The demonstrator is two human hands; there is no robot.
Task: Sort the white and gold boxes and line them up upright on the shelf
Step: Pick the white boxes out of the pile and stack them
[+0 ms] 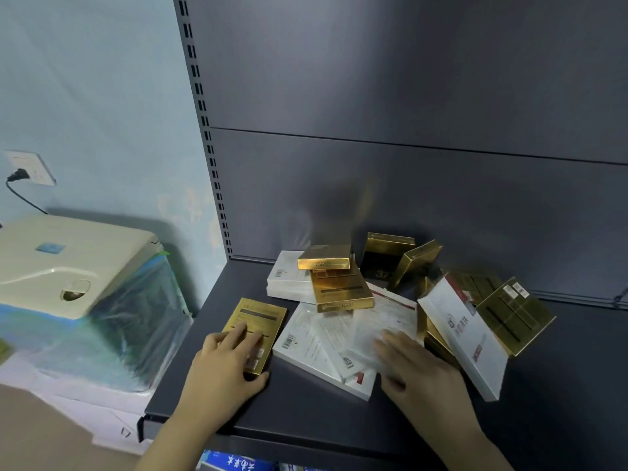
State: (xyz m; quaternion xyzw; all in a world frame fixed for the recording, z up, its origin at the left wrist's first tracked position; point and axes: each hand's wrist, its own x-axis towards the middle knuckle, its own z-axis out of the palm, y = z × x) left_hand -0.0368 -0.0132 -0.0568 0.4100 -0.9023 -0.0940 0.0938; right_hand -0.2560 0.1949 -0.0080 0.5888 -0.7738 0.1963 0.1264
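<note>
A jumbled pile of gold and white boxes lies on the dark grey shelf (543, 419). My left hand (226, 360) rests flat on a gold box (258, 317) lying apart at the pile's left, thumb at its near edge. My right hand (418, 367) lies with fingers spread on overlapping white boxes (319, 348) in the middle. Two gold boxes (339, 287) are stacked on another white box (289, 280) behind. A white box (465, 338) leans tilted against gold boxes (513, 317) on the right. Further gold boxes (387, 253) stand near the back panel.
The shelf's grey back panel (407, 130) rises behind the pile, with a slotted upright (207, 130) at its left. Left of the shelf sits a cream appliance (68, 263) wrapped in plastic. A wall socket (30, 168) with a plugged cable is on the wall. Packages (238, 464) show below.
</note>
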